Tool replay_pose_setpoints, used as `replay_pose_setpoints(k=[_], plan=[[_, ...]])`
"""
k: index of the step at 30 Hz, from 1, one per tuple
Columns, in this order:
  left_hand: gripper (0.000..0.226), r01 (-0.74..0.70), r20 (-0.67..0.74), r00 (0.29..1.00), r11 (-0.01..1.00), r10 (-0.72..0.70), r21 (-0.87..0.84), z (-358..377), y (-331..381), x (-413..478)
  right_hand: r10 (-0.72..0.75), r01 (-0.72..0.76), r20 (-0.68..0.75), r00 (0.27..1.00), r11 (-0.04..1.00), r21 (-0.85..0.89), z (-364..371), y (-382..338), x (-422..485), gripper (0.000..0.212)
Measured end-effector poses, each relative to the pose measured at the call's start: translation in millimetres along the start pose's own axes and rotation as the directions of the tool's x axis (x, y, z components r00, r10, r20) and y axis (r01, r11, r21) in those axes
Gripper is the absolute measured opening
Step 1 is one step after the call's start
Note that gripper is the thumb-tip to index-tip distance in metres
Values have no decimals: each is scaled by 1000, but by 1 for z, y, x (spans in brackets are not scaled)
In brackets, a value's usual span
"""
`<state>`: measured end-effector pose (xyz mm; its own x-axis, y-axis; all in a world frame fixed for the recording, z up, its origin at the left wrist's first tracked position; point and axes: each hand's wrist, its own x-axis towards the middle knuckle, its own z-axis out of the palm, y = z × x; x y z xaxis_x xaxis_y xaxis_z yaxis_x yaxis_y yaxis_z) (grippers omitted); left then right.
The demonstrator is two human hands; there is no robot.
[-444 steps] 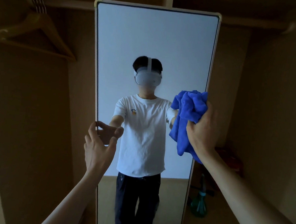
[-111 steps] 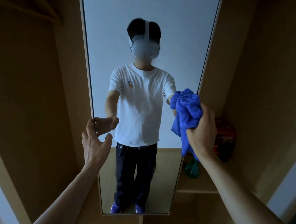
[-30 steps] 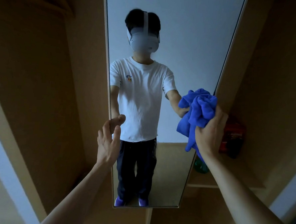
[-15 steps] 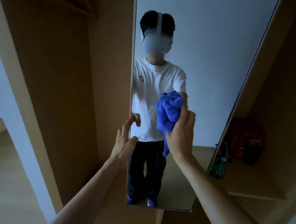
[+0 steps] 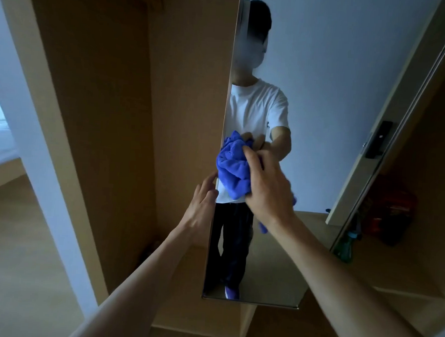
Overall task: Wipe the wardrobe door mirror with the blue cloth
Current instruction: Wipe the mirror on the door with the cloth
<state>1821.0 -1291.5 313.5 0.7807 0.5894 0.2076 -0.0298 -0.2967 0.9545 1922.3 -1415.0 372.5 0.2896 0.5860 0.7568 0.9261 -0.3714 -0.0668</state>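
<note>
Blue cloth: bunched, creased, pressed to mirror near its L edge, approx. mid-height. R hand clenched round it. L hand: fingers fairly straight, resting on mirror's L edge, gripping nothing. Wardrobe shelf to R holds green bottle and dark red item, too dim to identify.

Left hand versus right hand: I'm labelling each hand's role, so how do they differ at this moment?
The right hand grips the bunched blue cloth; the left hand holds nothing. The right hand holds the cloth against the mirror glass, while the left hand rests, fingers fairly straight, at the mirror's left edge. Both are bare and reach forward to the mirror.
</note>
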Motion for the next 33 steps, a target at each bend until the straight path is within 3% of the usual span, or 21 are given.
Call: replay_pose_setpoints(k=[3, 6, 10, 14, 18, 24, 33], plan=[[60, -7, 18, 1000, 1000, 7, -20, -3, -5, 2, -138, 143, 45, 989, 982, -122, -17, 9, 8, 59], [57, -17, 18, 1000, 999, 17, -27, -2, -6, 1, -177, 188, 83, 981, 969, -159, -18, 7, 7, 58], [42, -24, 28, 999, 999, 25, -48, -2, -6, -1, -182, 185, 34, 983, 962, -199, -7, 4, -1, 59], [64, 11, -1, 1000, 996, -12, -88, 1, -16, 2, -187, 182, -2, 982, 961, -210, 7, 7, -10, 58], [45, 23, -10, 1000, 993, -25, -116, 4, -14, 2, -164, 170, 48, 985, 965, -202, 18, 9, -21, 65], [41, 6, -14, 1000, 993, -8, -121, 3, -21, 4, -162, 175, 84, 983, 965, -196, 33, 7, -39, 49], [35, 1, -62, 998, 996, -7, -92, 6, -30, 5, -161, 191, 160, 974, 962, -194, 57, 10, -68, 50]])
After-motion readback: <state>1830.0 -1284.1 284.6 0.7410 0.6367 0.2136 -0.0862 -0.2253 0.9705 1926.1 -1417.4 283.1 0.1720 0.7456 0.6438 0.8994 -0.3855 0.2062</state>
